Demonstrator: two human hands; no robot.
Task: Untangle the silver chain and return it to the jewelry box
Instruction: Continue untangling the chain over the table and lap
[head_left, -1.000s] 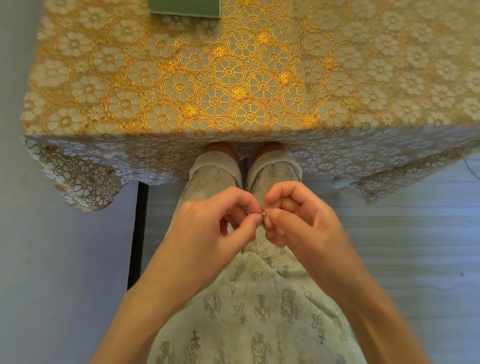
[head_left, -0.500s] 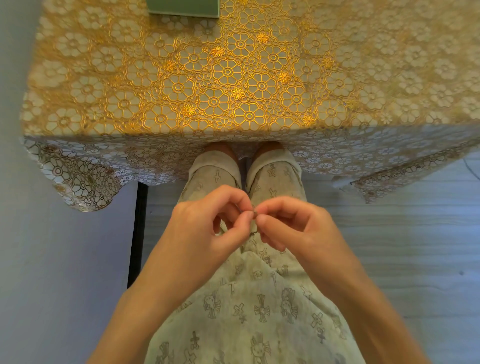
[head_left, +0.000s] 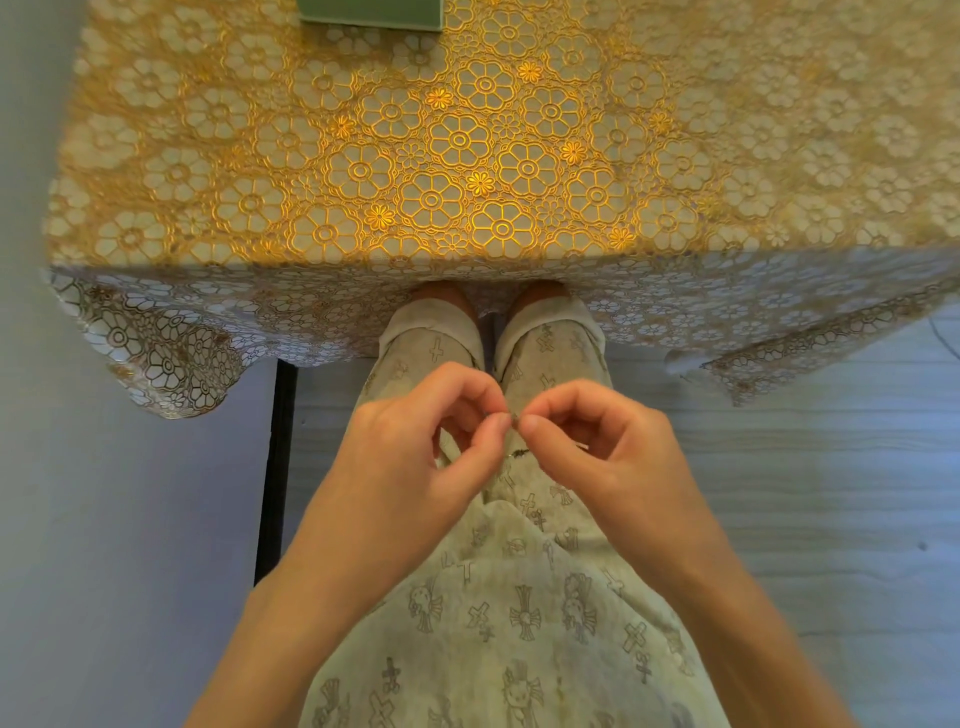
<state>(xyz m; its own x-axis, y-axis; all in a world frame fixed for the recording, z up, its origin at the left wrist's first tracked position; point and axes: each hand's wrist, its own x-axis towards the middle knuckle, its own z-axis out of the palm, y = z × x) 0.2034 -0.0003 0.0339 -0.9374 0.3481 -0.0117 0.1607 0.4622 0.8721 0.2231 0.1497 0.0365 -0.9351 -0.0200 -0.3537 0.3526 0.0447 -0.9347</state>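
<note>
The head view looks down at a person standing at a table, both hands raised over the lap; the left hand and the right hand meet fingertip to fingertip in front of the patterned trousers; each hand has its thumb and forefinger pressed together in a pinch, the remaining fingers curled loosely behind; between the two pinches sits the silver chain, of which only a tiny glint shows at the fingertips, and a short thin strand with a small dark link hangs just below, near the left thumb; it is too fine to tell whether it remains knotted. The chain is held in the air above the trousers, well apart from the table top; the table carries a gold floral lace tablecloth whose edge drapes over the near side and hangs in a fold at the left corner; at the far edge of the cloth, cut off by the top of the frame, lies the green jewelry box; two bare feet show just under the cloth's hem; a pale plank floor lies to the right.
</note>
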